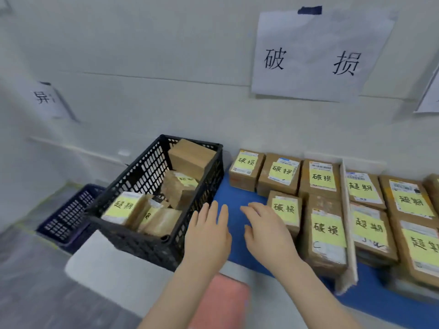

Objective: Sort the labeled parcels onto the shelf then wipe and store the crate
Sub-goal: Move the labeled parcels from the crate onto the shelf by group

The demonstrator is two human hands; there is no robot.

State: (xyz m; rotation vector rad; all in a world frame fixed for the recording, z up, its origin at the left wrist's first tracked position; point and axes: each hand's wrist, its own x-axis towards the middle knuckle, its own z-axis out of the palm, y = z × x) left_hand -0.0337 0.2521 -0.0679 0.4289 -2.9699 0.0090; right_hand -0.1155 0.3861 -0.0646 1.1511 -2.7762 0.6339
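1. Hands first: our left hand (pixel 207 230) and right hand (pixel 267 230) are spread flat and hold nothing, between crate and sorted rows.
2. The black crate (pixel 142 173) sits left on the blue shelf (pixel 237 195), open top up, its long axis slanting from near-left toward the wall.
3. The 破损 parcels (pixel 326 230) and 超期 rows (pixel 369 225) are placed. We judge the unsorted parcels (pixel 123 206) in the crate, wiping and storing remain.

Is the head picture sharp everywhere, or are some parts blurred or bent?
Head view: soft overall; the blue crate at left and the far-right parcels smear most, middle labels are readable. The wide lens bends the wall lines. Light is even, without glare.
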